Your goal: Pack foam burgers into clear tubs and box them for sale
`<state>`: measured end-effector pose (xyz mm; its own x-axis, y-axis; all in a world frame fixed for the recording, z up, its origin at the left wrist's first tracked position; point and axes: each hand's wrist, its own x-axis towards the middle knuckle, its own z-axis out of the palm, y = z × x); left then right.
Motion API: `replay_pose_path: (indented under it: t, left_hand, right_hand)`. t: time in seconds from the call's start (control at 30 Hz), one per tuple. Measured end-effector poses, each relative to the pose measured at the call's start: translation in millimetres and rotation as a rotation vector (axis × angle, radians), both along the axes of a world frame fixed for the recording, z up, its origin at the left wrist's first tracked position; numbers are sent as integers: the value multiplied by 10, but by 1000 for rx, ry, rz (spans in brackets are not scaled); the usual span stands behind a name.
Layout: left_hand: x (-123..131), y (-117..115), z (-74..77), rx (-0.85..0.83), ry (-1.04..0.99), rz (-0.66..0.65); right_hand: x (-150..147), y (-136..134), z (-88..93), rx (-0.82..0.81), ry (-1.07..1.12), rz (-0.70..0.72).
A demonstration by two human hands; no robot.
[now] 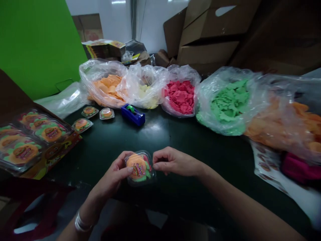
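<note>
My left hand (117, 171) grips a small clear plastic clamshell box (140, 167) by its left side, thumb on the lid. Inside the box show an orange bun-like piece with a printed label and green and red bits, like a toy burger. At the box's right edge, my right hand (177, 162) is closed in a pinch. Whatever its fingertips hold, if anything, is too small or hidden to make out. Beyond the hands stands a blue tape dispenser (132, 114) with a green roll core.
Open plastic bags along the back hold orange pieces (109, 87), pale yellow pieces (147, 95), red pieces (179, 95), green pieces (232, 102) and more orange pieces (304, 117). Several filled clamshells (107, 113) lie left of the dispenser. A display carton (54, 154) of burger packs stands left; a sticker sheet (269, 167) lies right.
</note>
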<state>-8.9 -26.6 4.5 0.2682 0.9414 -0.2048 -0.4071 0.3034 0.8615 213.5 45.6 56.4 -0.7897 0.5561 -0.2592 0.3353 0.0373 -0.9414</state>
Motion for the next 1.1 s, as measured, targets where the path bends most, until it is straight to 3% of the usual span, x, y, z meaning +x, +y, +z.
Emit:
replay_pose_path:
  t: [0.17,0.23,0.3,0.4,0.47,0.6,0.77,0.87,1.1]
  left_hand:
    - [-13,-79,42,41,0,-54]
    - [-2,-113,59,31,-38,-69]
    - [33,-149,53,2,-133,-78]
    - [115,-191,-5,-47,-294,-81]
    - [165,-196,-51,-58,-348,-70]
    - [212,-154,-67,-21,-320,-40]
    - [224,-88,11,25,-191,-95]
    - [243,-63,38,51,-123,-110]
    - [285,-98,145,87,55,-168]
  right_hand:
    - [7,-10,1,58,-80,-36]
    - [6,-18,-32,-39,-23,-15]
    - [-19,-52,-112,-237,133,-23]
    - [-98,-163,-310,-473,385,-160]
    - [-148,-256,-440,-500,477,-287]
    - [-157,-407,-549,-479,546,-464]
    - [-68,-521,-521,-435,551,-599]
    - [17,-578,-509,-328,508,-685]
    - [223,-678,-489,14,132,-595]
